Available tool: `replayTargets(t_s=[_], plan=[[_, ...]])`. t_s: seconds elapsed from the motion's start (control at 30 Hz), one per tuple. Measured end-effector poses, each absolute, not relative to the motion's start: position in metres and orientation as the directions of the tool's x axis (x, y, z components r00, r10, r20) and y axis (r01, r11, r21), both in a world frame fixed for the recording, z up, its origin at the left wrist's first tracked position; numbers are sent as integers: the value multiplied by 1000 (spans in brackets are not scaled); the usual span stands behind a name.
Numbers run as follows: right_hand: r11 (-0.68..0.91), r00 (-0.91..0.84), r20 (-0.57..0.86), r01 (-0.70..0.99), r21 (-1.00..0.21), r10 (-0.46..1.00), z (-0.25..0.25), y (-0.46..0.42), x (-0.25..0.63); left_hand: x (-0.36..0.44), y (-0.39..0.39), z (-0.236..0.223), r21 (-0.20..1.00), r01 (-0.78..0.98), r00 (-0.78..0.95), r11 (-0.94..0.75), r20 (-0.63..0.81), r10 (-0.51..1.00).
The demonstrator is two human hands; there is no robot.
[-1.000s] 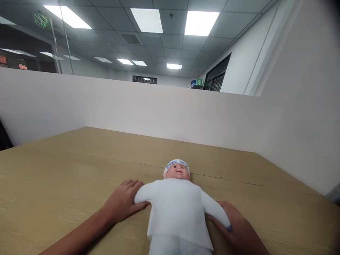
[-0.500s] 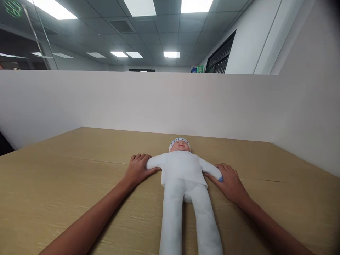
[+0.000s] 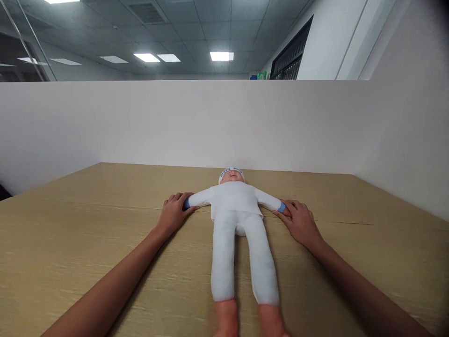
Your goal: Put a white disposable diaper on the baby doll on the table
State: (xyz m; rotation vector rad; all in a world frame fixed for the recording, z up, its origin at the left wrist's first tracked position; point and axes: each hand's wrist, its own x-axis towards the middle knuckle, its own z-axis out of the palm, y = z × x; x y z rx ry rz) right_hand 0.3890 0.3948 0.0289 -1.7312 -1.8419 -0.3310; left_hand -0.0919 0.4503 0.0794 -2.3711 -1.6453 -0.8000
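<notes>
A baby doll (image 3: pixel 235 199) lies on its back on the wooden tabletop (image 3: pixel 105 234), head toward the far wall. It wears a white top, white trousers and a white headband (image 3: pixel 231 169) with blue lettering. Its arms stretch out to both sides, with blue cuffs at the wrists, and its bare feet point toward me. My left hand (image 3: pixel 175 210) is closed around the doll's arm end at the left cuff. On the other side, my right hand (image 3: pixel 300 220) grips the doll's hand just past the right cuff, thumb beneath. The doll's fingers are mostly hidden by mine.
A pale partition wall (image 3: pixel 224 124) rises behind the table's far edge and continues along the right side. Beyond its top are ceiling lights and a dark window grille (image 3: pixel 292 51). A thin gap line crosses the tabletop.
Both hands have slid outward along the doll's sleeves to its wrists, and the blue cuffs now show on both sides. The view has tilted down, bringing the doll's lower legs into sight.
</notes>
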Motion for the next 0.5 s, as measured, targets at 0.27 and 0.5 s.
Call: replayTargets(t_s=[0.27, 0.5], plan=[[68, 148, 615, 947, -313, 775, 20, 368, 372, -94, 431, 72, 235, 919, 137, -317, 563, 815], [172, 269, 667, 838, -517, 695, 60, 265, 309, -44, 319, 105, 528, 694, -28, -489, 699, 715]])
